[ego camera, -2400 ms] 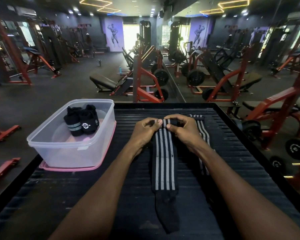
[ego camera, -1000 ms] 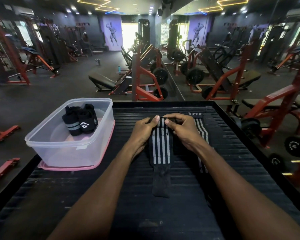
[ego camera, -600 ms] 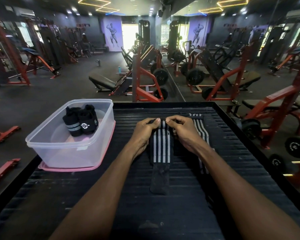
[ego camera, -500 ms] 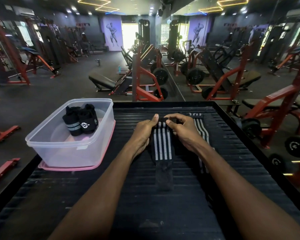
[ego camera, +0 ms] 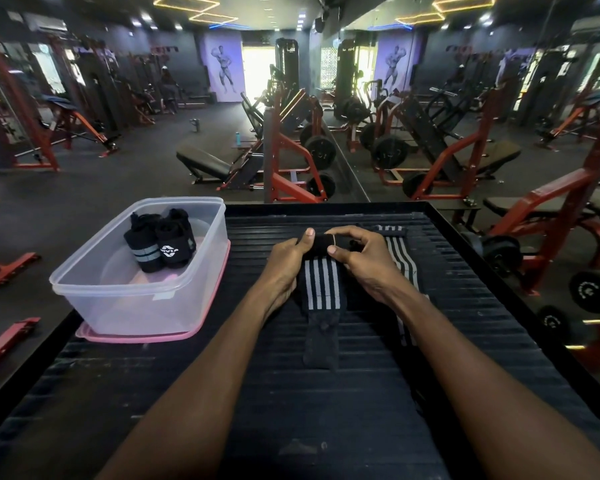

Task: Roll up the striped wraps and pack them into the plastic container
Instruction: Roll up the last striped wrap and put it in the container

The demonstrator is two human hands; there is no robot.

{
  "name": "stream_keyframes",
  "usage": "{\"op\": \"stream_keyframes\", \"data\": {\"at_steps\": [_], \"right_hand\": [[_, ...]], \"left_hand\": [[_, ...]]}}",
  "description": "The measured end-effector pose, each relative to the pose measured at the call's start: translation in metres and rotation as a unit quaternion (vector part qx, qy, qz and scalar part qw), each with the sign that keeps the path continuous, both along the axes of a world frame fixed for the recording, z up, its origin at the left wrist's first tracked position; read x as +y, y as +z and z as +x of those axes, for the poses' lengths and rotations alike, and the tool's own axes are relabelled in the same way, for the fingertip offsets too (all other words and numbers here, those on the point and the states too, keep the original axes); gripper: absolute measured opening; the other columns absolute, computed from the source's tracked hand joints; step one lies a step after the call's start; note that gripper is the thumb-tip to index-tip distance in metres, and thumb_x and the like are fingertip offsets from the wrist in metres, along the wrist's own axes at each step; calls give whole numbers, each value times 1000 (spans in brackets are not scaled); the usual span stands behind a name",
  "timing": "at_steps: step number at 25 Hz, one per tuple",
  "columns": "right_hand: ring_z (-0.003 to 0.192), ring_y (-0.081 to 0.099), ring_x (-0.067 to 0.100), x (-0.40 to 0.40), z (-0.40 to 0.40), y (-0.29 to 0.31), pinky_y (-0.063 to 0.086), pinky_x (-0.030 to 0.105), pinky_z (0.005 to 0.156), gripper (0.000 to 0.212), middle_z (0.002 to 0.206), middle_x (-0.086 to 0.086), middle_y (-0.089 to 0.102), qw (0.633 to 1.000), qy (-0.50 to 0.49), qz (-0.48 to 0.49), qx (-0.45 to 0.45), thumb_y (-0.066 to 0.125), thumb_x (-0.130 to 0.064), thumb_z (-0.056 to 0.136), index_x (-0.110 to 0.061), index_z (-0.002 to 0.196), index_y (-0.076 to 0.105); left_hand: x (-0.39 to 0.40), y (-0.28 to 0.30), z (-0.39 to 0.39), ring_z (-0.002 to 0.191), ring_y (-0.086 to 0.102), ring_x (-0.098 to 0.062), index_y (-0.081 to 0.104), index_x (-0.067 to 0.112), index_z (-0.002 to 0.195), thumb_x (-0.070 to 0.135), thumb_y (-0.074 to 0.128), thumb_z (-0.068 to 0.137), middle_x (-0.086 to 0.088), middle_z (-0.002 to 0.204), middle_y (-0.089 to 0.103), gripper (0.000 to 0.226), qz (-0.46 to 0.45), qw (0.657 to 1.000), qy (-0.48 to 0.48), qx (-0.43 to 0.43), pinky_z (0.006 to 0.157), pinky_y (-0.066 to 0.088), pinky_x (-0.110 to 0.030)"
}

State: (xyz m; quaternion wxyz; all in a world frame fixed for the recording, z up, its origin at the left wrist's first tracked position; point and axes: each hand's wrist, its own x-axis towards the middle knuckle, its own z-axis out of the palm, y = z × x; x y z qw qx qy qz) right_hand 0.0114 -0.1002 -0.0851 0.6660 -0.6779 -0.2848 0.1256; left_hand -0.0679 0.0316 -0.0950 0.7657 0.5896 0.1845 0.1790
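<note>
A half-rolled striped wrap (ego camera: 321,282) lies at the centre of the frame on a dark ribbed worktop (ego camera: 326,410), its rolled black end farthest from the camera and its loose tail trailing toward the lower edge. The left hand (ego camera: 286,263) grips the roll's left side, thumb laid over the top; the right hand (ego camera: 364,261) pinches the right side between thumb and curled fingers. A second wrap (ego camera: 400,268) lies flat just right of the first, partly hidden beneath the right hand and forearm. At centre left, a clear plastic container (ego camera: 142,299) stands on a pink lid (ego camera: 136,336) near the worktop's left edge, well apart from the hands. Inside it, toward the far end, two rolled wraps (ego camera: 160,245) stand side by side, touching, one showing a white logo. Across the upper frame, red-framed weight machines (ego camera: 291,157), benches and plates fill a dim gym, doubled in a mirrored wall on the right.
</note>
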Motion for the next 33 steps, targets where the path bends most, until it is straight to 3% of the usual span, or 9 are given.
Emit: {"op": "stream_keyframes", "data": {"at_steps": [6, 11, 16, 19, 24, 27, 30, 31, 33], "right_hand": [[63, 65, 6, 1, -5, 3, 51, 25, 58, 11, 84, 1, 72, 997, 20, -5, 72, 70, -18, 92, -13, 100, 73], [80, 66, 7, -1, -6, 2, 48, 16, 64, 20, 92, -2, 72, 1000, 6, 4, 16, 70, -2, 88, -10, 106, 75], [79, 64, 5, 1, -7, 3, 48, 17, 59, 33, 103, 0, 71, 999, 19, -17, 21, 71, -3, 88, -14, 119, 72], [76, 59, 2, 4, -4, 0, 50, 26, 71, 42, 109, 1, 66, 998, 3, -41, 48, 69, -23, 93, -19, 134, 61], [114, 61, 20, 3, -1, -2, 52, 39, 100, 63, 120, 3, 61, 995, -41, -45, 79, 69, -20, 93, -15, 146, 36], [99, 68, 18, 4, -4, 0, 54, 24, 82, 30, 108, 4, 69, 997, -35, -75, 5, 68, -9, 92, -4, 122, 62], [63, 67, 6, 1, -9, 4, 49, 18, 51, 18, 90, 6, 70, 998, -10, -51, 24, 66, -10, 94, -4, 111, 67], [55, 63, 3, 0, -10, 4, 47, 17, 47, 17, 85, 4, 68, 999, -6, -47, 25, 66, -11, 95, -4, 110, 67], [64, 65, 5, 0, -8, 4, 51, 17, 53, 13, 87, 1, 68, 999, -17, -39, -5, 68, -9, 93, -8, 106, 68]], "left_hand": [[0, -1, -1, 103, 70, -31, 69, 4, 108, 12, 58, 98, -17, 107, 73, 17, 36, 999, 22, -31, 94, 55, -43], [-1, 4, -3, 96, 71, -29, 70, 4, 104, 18, 59, 98, -18, 103, 73, 18, -26, 999, 3, -21, 85, 58, -40], [2, 1, -1, 99, 69, -27, 72, 16, 91, 13, 62, 96, -10, 98, 73, 12, 55, 997, 52, -18, 92, 56, -40], [0, 1, -2, 98, 69, -25, 71, 20, 93, 6, 62, 95, -9, 100, 73, 17, 78, 996, 50, -10, 91, 57, -40], [-2, 3, -3, 93, 73, -26, 68, 8, 108, 18, 69, 92, -14, 102, 75, 19, 4, 1000, 27, 5, 83, 60, -40], [0, 1, -4, 92, 73, -27, 69, 5, 107, 25, 68, 93, -12, 98, 76, 25, 29, 999, 15, 26, 82, 59, -38], [2, 0, -5, 93, 70, -23, 71, 8, 104, 17, 66, 94, -8, 99, 75, 14, 78, 996, 41, 16, 86, 55, -37], [1, 1, -5, 94, 70, -21, 71, 10, 103, 13, 65, 94, -7, 99, 75, 11, 88, 995, 41, 10, 87, 55, -36], [-1, 1, -4, 95, 70, -21, 71, 13, 100, 10, 66, 93, -6, 99, 75, 10, 93, 995, 39, 3, 88, 56, -36]]}}
